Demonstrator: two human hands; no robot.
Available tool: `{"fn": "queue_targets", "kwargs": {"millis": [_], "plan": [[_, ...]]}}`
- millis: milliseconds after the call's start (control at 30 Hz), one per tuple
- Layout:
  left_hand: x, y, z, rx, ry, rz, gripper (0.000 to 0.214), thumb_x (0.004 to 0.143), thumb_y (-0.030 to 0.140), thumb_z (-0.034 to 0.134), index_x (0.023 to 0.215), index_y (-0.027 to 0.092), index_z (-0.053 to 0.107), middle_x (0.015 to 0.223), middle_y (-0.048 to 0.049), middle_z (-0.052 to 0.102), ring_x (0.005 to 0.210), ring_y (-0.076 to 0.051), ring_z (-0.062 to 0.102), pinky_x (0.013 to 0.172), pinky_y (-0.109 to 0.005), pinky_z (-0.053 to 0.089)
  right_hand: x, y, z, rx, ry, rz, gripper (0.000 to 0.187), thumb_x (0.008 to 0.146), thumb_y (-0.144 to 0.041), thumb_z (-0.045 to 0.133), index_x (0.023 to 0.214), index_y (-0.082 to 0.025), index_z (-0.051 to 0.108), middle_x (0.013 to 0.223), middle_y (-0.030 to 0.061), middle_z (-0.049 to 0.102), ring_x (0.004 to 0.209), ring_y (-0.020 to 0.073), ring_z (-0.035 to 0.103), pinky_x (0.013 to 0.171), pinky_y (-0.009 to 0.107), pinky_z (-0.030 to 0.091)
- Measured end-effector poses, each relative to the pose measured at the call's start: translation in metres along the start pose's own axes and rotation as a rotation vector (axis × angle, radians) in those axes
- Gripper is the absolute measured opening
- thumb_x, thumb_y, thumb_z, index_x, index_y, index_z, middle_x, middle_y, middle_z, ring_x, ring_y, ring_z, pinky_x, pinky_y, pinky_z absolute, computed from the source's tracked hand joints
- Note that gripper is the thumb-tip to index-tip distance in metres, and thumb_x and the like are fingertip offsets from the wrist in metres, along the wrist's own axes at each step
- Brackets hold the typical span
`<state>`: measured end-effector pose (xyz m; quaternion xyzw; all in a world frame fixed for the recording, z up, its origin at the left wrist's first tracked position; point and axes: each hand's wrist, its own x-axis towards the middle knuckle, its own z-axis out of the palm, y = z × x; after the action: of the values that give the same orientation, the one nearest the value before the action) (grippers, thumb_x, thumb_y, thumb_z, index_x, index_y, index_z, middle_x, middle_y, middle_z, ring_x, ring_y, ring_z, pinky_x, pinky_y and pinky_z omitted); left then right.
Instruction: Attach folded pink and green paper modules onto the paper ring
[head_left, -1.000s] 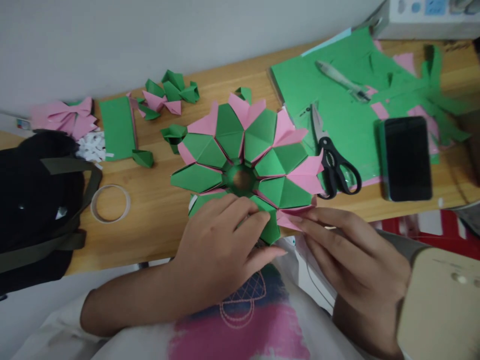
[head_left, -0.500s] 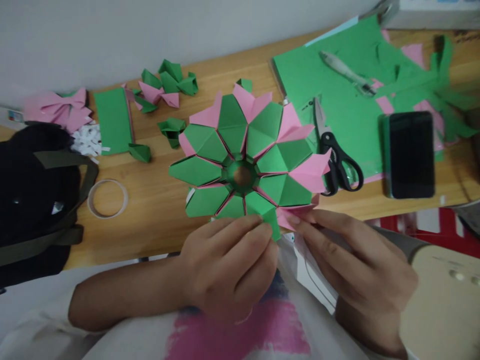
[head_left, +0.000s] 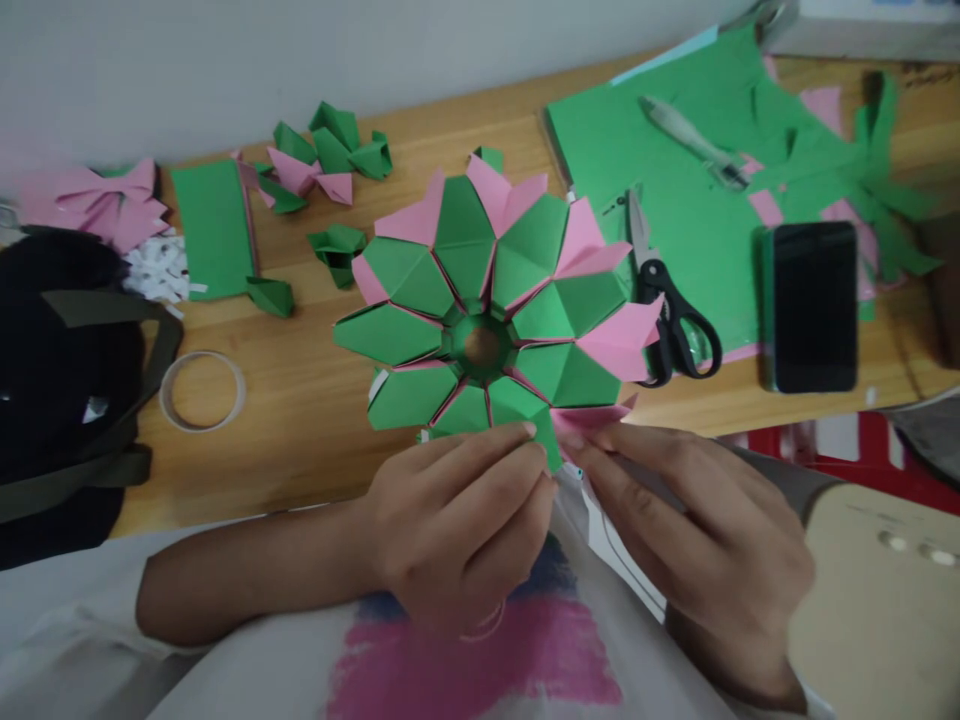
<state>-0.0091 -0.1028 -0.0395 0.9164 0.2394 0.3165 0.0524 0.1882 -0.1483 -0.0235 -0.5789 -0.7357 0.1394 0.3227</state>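
A folded paper flower (head_left: pixel 397 335) with green and pink petals around a round central hole is held up in front of me, above the table edge. My left hand (head_left: pixel 465 520) pinches a green petal at the flower's near edge, fingers curled. Beside it, my right hand (head_left: pixel 690 530) has thumb and fingers closed on a pink petal (head_left: pixel 589 418) at the near right. The fingertips cover part of both petals. Small white tabs show at the flower's lower left edge.
Folded green and pink pieces (head_left: pixel 330 150), a tape ring (head_left: pixel 202 390) and a black bag (head_left: pixel 67 400) lie to the left. At right are scissors (head_left: pixel 679 325), a cutter (head_left: pixel 694 140), a phone (head_left: pixel 814 305) and green sheets (head_left: pixel 600 140). A beige surface (head_left: pixel 877 590) is at lower right.
My right hand has shifted slightly left, closer to my left hand, still on the pink petal. The view has moved a little; the flower stays nearly in place.
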Motion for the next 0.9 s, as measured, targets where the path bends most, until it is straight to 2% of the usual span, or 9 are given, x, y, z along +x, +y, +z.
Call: {"fn": "queue_targets", "kwargs": {"millis": [200, 433, 633, 833, 900], "plan": [[-0.0007, 0.0004, 0.0007, 0.034, -0.010, 0.007, 0.029, 0.093, 0.018, 0.039, 0.089, 0.028, 0.066, 0.099, 0.0012, 0.074, 0.106, -0.017, 0.069, 0.080, -0.029, 0.065, -0.0015, 0.0003, -0.0041, -0.037, -0.061, -0.147, 0.021, 0.087, -0.006, 0.060, 0.104, -0.015, 0.069, 0.104, 0.0056, 0.075, 0.091, 0.0168, 0.070, 0.075, 0.032, 0.057], [-0.0004, 0.0014, 0.0023, -0.051, 0.021, -0.005, 0.024, 0.091, 0.015, 0.044, 0.096, 0.016, 0.068, 0.095, -0.0069, 0.073, 0.103, -0.023, 0.070, 0.081, -0.030, 0.064, -0.0028, 0.0064, -0.0040, -0.027, -0.055, -0.192, 0.023, 0.085, -0.004, 0.059, 0.105, -0.012, 0.069, 0.103, 0.0088, 0.075, 0.092, 0.0183, 0.069, 0.077, 0.032, 0.057], [-0.0019, 0.0018, 0.0029, -0.040, 0.016, -0.046, 0.032, 0.096, 0.016, 0.037, 0.090, 0.025, 0.067, 0.095, -0.0012, 0.073, 0.104, -0.019, 0.070, 0.085, -0.029, 0.063, 0.0006, 0.0067, -0.0020, -0.036, -0.038, -0.239, 0.023, 0.082, -0.002, 0.063, 0.103, -0.008, 0.069, 0.100, 0.0114, 0.074, 0.086, 0.0183, 0.067, 0.070, 0.032, 0.054], [-0.0016, 0.0006, 0.0036, -0.099, 0.068, -0.027, 0.026, 0.093, 0.012, 0.042, 0.094, 0.011, 0.068, 0.094, -0.0101, 0.072, 0.100, -0.024, 0.070, 0.086, -0.032, 0.063, 0.0048, 0.0015, -0.0029, -0.114, -0.070, -0.248, 0.016, 0.081, -0.002, 0.067, 0.096, -0.006, 0.070, 0.096, 0.0152, 0.075, 0.080, 0.0205, 0.066, 0.066, 0.034, 0.052], [-0.0017, 0.0006, 0.0038, -0.105, 0.070, -0.033, 0.025, 0.093, 0.012, 0.043, 0.094, 0.010, 0.068, 0.093, -0.0109, 0.072, 0.099, -0.024, 0.071, 0.084, -0.032, 0.063, 0.0045, 0.0001, -0.0045, -0.139, -0.077, -0.253, 0.017, 0.082, -0.003, 0.065, 0.098, -0.007, 0.070, 0.098, 0.0155, 0.075, 0.080, 0.0210, 0.066, 0.065, 0.034, 0.051]]}}
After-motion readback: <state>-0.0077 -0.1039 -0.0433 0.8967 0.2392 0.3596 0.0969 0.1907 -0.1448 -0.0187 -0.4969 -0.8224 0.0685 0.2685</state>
